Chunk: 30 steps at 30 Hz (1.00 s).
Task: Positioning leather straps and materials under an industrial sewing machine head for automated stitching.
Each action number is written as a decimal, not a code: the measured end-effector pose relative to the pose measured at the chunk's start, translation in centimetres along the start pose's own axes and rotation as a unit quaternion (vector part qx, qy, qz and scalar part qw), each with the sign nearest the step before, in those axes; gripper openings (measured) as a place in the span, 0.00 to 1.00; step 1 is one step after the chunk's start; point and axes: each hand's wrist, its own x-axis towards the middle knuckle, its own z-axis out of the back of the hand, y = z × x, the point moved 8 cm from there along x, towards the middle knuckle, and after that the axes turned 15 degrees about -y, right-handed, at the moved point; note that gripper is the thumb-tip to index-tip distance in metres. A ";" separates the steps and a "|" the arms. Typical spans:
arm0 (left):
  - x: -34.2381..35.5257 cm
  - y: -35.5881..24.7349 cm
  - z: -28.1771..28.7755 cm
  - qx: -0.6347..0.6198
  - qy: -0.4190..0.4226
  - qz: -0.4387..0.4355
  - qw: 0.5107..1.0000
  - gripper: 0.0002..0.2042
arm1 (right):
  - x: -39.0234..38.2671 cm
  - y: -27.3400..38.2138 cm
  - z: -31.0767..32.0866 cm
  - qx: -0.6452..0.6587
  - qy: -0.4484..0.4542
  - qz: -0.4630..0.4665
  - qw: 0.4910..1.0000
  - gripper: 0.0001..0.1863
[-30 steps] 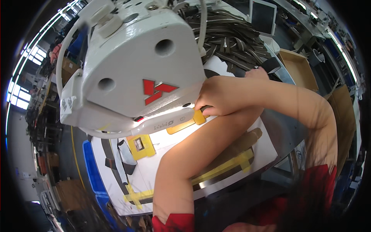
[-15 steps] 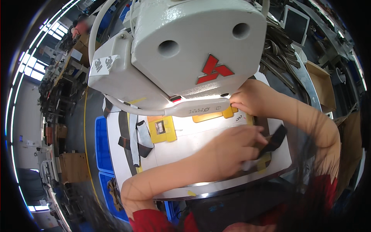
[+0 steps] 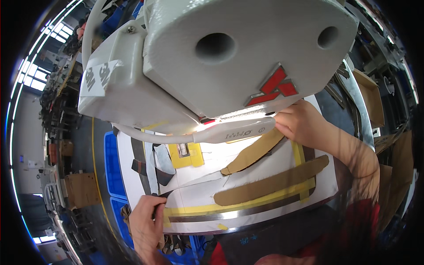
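My right hand (image 3: 297, 123), beside the white sewing machine head (image 3: 212, 79), has its fingers closed on the upper end of a tan fabric strip (image 3: 252, 152). Thin threads trail leftward from that strip's lower tip. My left hand (image 3: 148, 221), at the white work surface's lower left, pinches something small and dark that I cannot make out. A second tan strip (image 3: 269, 181) lies across the near part of the white surface (image 3: 198, 187). The needle area is hidden behind the head and its lit lamp (image 3: 234, 130).
A yellow plate (image 3: 194, 157) and grey and black straps (image 3: 163, 165) lie left of centre. Blue bins (image 3: 114, 163) stand left. Dark strips (image 3: 335, 95) and a cardboard box (image 3: 366, 97) are at right. Yellow tape (image 3: 238, 205) edges the near side.
My left hand has moved from the right-centre to the lower left. Two tan strips now show where the left arm was. The head fills more of the view as the camera has shifted.
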 end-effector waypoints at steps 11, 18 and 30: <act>2.7 7.3 4.7 -0.502 -0.390 0.170 0.753 0.13 | 0.0 0.9 0.0 -0.027 -0.036 0.062 0.997 0.11; 6.6 -7.8 -2.6 -0.582 0.125 0.034 0.803 0.05 | -0.2 0.9 -0.2 -0.036 -0.034 0.070 0.996 0.11; 13.1 -10.0 -15.1 -0.245 -0.035 -0.204 0.947 0.14 | -0.4 0.4 -0.2 0.024 -0.027 0.028 0.999 0.15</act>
